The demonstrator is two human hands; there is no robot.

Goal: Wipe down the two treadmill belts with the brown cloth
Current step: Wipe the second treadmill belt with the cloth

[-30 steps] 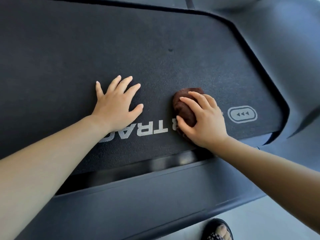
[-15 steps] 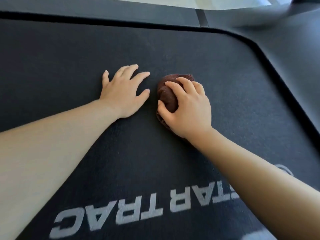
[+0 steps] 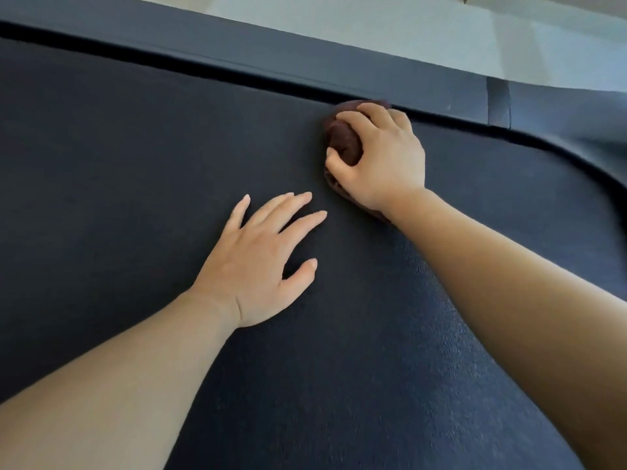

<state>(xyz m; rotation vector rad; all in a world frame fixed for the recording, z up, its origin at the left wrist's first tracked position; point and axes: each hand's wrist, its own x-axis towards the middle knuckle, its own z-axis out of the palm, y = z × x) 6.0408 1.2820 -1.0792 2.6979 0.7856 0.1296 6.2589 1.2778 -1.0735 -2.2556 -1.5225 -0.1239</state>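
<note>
A dark, textured treadmill belt (image 3: pixel 129 171) fills most of the view. My right hand (image 3: pixel 380 161) grips the bunched brown cloth (image 3: pixel 342 140) and holds it down on the belt, right at the belt's far edge. Most of the cloth is hidden under that hand. My left hand (image 3: pixel 261 262) rests flat on the belt with its fingers spread, nearer to me and to the left of the cloth, holding nothing.
The grey side rail (image 3: pixel 305 59) of the treadmill runs along the belt's far edge and curves round at the right (image 3: pixel 576 137). Pale floor (image 3: pixel 407 28) shows beyond the rail.
My right hand has pushed the cloth across the belt from near the printed lettering up to the far edge. My left hand stays flat on the belt, now behind the cloth.
</note>
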